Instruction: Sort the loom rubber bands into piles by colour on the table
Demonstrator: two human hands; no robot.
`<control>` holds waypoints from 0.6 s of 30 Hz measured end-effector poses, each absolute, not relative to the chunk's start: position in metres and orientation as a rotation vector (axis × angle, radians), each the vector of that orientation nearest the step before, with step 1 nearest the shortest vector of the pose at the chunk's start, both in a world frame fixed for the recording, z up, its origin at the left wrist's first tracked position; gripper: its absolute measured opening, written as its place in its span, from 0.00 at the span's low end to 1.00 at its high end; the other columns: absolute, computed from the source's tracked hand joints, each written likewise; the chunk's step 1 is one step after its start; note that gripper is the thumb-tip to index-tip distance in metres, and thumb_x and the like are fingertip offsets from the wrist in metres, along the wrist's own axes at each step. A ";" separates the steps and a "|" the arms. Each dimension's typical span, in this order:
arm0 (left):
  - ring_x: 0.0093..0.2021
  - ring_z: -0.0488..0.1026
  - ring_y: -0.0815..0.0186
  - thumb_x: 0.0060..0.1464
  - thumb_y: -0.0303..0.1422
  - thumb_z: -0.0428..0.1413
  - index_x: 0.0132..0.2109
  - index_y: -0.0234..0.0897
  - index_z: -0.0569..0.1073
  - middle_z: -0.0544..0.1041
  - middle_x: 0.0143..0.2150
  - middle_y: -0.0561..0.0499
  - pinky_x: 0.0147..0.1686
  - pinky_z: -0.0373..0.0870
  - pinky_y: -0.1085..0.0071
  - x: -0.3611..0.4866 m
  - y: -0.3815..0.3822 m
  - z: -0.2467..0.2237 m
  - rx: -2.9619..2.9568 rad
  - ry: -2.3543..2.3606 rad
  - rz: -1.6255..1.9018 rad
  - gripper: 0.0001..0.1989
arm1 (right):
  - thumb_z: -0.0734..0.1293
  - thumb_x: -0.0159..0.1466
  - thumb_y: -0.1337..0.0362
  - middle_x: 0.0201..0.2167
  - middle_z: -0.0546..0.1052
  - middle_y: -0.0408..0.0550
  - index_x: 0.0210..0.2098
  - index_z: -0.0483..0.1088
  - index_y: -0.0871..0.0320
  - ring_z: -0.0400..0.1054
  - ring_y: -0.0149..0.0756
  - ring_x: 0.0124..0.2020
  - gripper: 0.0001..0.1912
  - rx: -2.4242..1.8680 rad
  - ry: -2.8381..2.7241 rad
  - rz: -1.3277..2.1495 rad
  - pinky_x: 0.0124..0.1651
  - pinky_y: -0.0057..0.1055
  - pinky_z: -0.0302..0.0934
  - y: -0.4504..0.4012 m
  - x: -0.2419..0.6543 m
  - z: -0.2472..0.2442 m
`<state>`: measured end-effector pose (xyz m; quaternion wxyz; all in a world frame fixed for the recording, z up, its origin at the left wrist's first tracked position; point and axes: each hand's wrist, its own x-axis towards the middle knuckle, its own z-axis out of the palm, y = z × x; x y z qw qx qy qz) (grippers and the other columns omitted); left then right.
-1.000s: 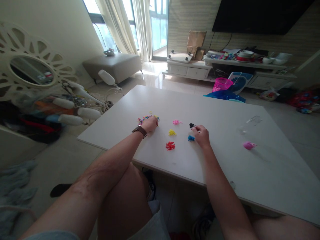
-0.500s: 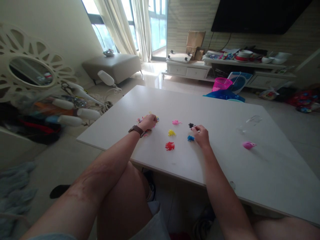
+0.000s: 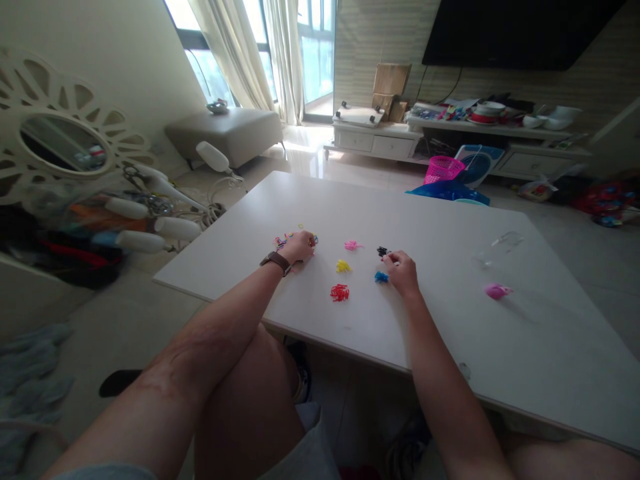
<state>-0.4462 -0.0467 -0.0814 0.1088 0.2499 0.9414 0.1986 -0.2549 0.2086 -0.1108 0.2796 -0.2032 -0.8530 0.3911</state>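
Observation:
My left hand (image 3: 299, 248), with a watch on its wrist, reaches over a mixed heap of colourful small rubber bands (image 3: 281, 243) and covers much of it. Its fingers are pinched together; what lies between them is hidden. My right hand (image 3: 403, 270) rests beside the black rubber bands (image 3: 383, 251), closed in a pinch whose contents are too small to make out. Just below its fingers lie blue rubber bands (image 3: 381, 277). Between the hands are separate piles of pink bands (image 3: 353, 245), yellow bands (image 3: 343, 266) and red bands (image 3: 340, 293).
The white table (image 3: 430, 320) also carries a pink object (image 3: 498, 291) and a clear plastic container (image 3: 506, 243) on its right. A lamp with white shades (image 3: 177, 228) stands by the left edge. Beyond the far edge is a pink basket (image 3: 444, 169).
My left hand has shifted slightly down and towards me over the mixed heap, with the fingers angled differently. My right hand has stayed nearly still by the black bands.

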 end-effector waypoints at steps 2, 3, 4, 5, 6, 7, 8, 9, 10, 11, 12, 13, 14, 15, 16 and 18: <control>0.37 0.76 0.65 0.45 0.22 0.57 0.41 0.35 0.79 0.81 0.37 0.48 0.37 0.69 0.75 -0.446 -0.046 -0.077 0.756 2.727 0.659 0.14 | 0.63 0.57 0.54 0.31 0.75 0.49 0.25 0.72 0.57 0.68 0.39 0.33 0.14 -0.547 -2.281 1.050 0.44 0.36 0.61 0.209 -0.255 -0.111; 0.36 0.76 0.66 0.46 0.22 0.57 0.41 0.34 0.80 0.81 0.37 0.48 0.36 0.69 0.75 -0.446 -0.046 -0.075 0.777 2.708 0.702 0.14 | 0.62 0.57 0.54 0.31 0.75 0.49 0.25 0.72 0.57 0.68 0.39 0.33 0.14 -0.544 -2.278 1.049 0.44 0.36 0.61 0.209 -0.255 -0.111; 0.35 0.76 0.66 0.46 0.23 0.57 0.41 0.33 0.80 0.81 0.36 0.47 0.35 0.69 0.76 -0.446 -0.046 -0.073 0.803 2.692 0.747 0.13 | 0.62 0.57 0.54 0.31 0.75 0.49 0.25 0.72 0.57 0.68 0.39 0.33 0.14 -0.540 -2.276 1.047 0.44 0.36 0.61 0.209 -0.255 -0.111; 0.34 0.76 0.66 0.47 0.24 0.57 0.41 0.32 0.80 0.81 0.36 0.47 0.34 0.69 0.76 -0.446 -0.046 -0.072 0.835 2.672 0.793 0.13 | 0.62 0.57 0.54 0.31 0.75 0.49 0.24 0.72 0.57 0.68 0.39 0.33 0.14 -0.536 -2.275 1.044 0.44 0.36 0.61 0.209 -0.256 -0.111; 0.34 0.76 0.66 0.48 0.24 0.57 0.41 0.31 0.80 0.81 0.35 0.47 0.34 0.69 0.76 -0.446 -0.046 -0.071 0.861 2.645 0.833 0.12 | 0.62 0.58 0.54 0.31 0.75 0.49 0.24 0.72 0.56 0.68 0.39 0.33 0.14 -0.531 -2.275 1.041 0.44 0.36 0.61 0.209 -0.256 -0.111; 0.34 0.76 0.66 0.48 0.25 0.57 0.40 0.31 0.81 0.82 0.35 0.47 0.34 0.70 0.75 -0.446 -0.046 -0.070 0.877 2.613 0.864 0.12 | 0.62 0.58 0.54 0.31 0.75 0.49 0.24 0.72 0.56 0.68 0.39 0.33 0.14 -0.528 -2.274 1.038 0.44 0.36 0.61 0.209 -0.256 -0.111; 0.34 0.76 0.66 0.48 0.26 0.57 0.40 0.32 0.81 0.82 0.35 0.47 0.34 0.70 0.75 -0.446 -0.046 -0.070 0.879 2.584 0.883 0.11 | 0.62 0.58 0.54 0.31 0.75 0.49 0.24 0.72 0.56 0.68 0.39 0.33 0.14 -0.525 -2.273 1.036 0.44 0.36 0.61 0.209 -0.256 -0.112; 0.34 0.76 0.66 0.48 0.26 0.58 0.39 0.32 0.81 0.82 0.34 0.47 0.34 0.70 0.75 -0.447 -0.046 -0.071 0.871 2.566 0.892 0.11 | 0.62 0.58 0.55 0.30 0.75 0.49 0.24 0.72 0.56 0.68 0.39 0.33 0.14 -0.521 -2.272 1.035 0.44 0.36 0.61 0.209 -0.256 -0.112; 0.34 0.77 0.66 0.48 0.26 0.58 0.38 0.32 0.82 0.82 0.34 0.48 0.35 0.71 0.75 -0.447 -0.046 -0.071 0.859 2.564 0.891 0.10 | 0.62 0.58 0.55 0.30 0.75 0.49 0.24 0.71 0.56 0.68 0.39 0.33 0.14 -0.517 -2.272 1.034 0.44 0.36 0.61 0.209 -0.256 -0.112; 0.33 0.77 0.66 0.48 0.26 0.58 0.38 0.32 0.82 0.82 0.34 0.48 0.35 0.71 0.75 -0.448 -0.046 -0.072 0.851 2.578 0.879 0.10 | 0.62 0.57 0.55 0.30 0.75 0.48 0.24 0.71 0.56 0.68 0.39 0.33 0.14 -0.512 -2.272 1.034 0.44 0.36 0.61 0.209 -0.256 -0.112; 0.33 0.77 0.65 0.47 0.26 0.58 0.37 0.32 0.82 0.82 0.34 0.47 0.35 0.71 0.75 -0.449 -0.046 -0.072 0.851 2.603 0.858 0.10 | 0.62 0.57 0.55 0.30 0.75 0.48 0.24 0.71 0.56 0.68 0.39 0.32 0.14 -0.508 -2.275 1.034 0.44 0.36 0.61 0.209 -0.256 -0.112; 0.34 0.77 0.65 0.47 0.26 0.58 0.37 0.32 0.82 0.82 0.34 0.47 0.36 0.71 0.75 -0.450 -0.047 -0.073 0.866 2.625 0.832 0.10 | 0.62 0.57 0.55 0.30 0.74 0.48 0.24 0.71 0.56 0.68 0.38 0.32 0.14 -0.505 -2.277 1.033 0.43 0.36 0.61 0.209 -0.256 -0.113; 0.34 0.77 0.65 0.47 0.25 0.58 0.36 0.32 0.83 0.83 0.34 0.47 0.36 0.71 0.74 -0.451 -0.047 -0.073 0.891 2.638 0.804 0.10 | 0.62 0.58 0.54 0.29 0.74 0.48 0.24 0.71 0.56 0.68 0.38 0.32 0.14 -0.504 -2.279 1.033 0.43 0.36 0.61 0.209 -0.256 -0.113; 0.34 0.77 0.65 0.47 0.25 0.58 0.36 0.32 0.83 0.83 0.33 0.47 0.36 0.70 0.74 -0.452 -0.048 -0.073 0.920 2.640 0.771 0.10 | 0.62 0.58 0.54 0.29 0.74 0.48 0.24 0.71 0.56 0.68 0.38 0.32 0.14 -0.506 -2.279 1.032 0.43 0.36 0.61 0.209 -0.256 -0.113; 0.34 0.77 0.64 0.47 0.25 0.58 0.36 0.33 0.83 0.82 0.33 0.47 0.36 0.70 0.73 -0.453 -0.049 -0.073 0.944 2.637 0.736 0.10 | 0.62 0.58 0.54 0.30 0.75 0.48 0.24 0.71 0.56 0.68 0.38 0.32 0.14 -0.509 -2.278 1.031 0.43 0.36 0.61 0.209 -0.256 -0.113; 0.33 0.77 0.64 0.46 0.25 0.59 0.36 0.34 0.84 0.82 0.33 0.48 0.36 0.70 0.73 -0.454 -0.051 -0.073 0.965 2.629 0.666 0.10 | 0.62 0.58 0.54 0.30 0.75 0.48 0.24 0.71 0.56 0.68 0.38 0.32 0.14 -0.513 -2.280 1.031 0.43 0.36 0.61 0.209 -0.256 -0.113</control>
